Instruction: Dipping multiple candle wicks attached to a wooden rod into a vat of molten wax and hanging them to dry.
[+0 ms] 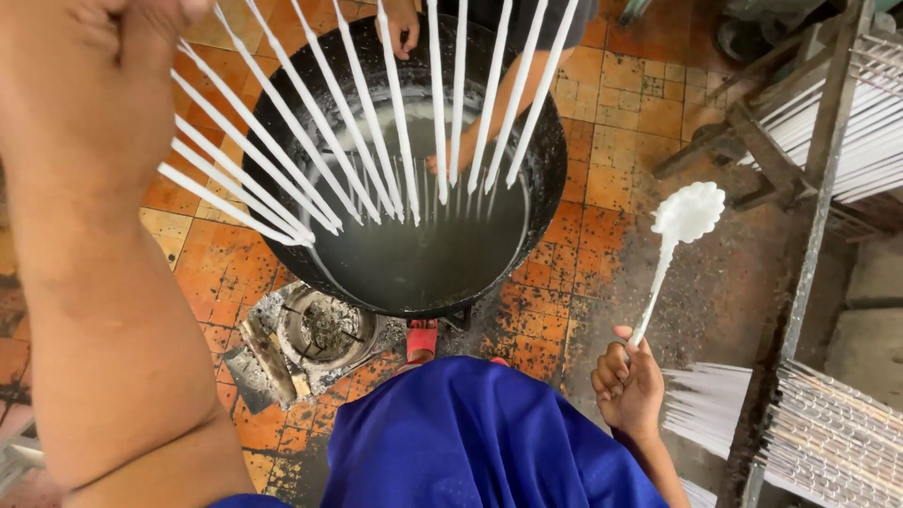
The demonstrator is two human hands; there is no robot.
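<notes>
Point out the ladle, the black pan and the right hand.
ladle point(689, 213), head view, on its white scalloped bowl.
black pan point(550, 165), head view, on its right rim.
right hand point(628, 388), head view, on its back.

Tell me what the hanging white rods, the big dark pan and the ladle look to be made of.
Hanging white rods: likely wax, matte, smooth, tapering.
Big dark pan: probably metal, blackened, its rim crusted white, holding glossy liquid.
Ladle in the right hand: material hidden under a white, wax-like coat with a scalloped edge.
</notes>
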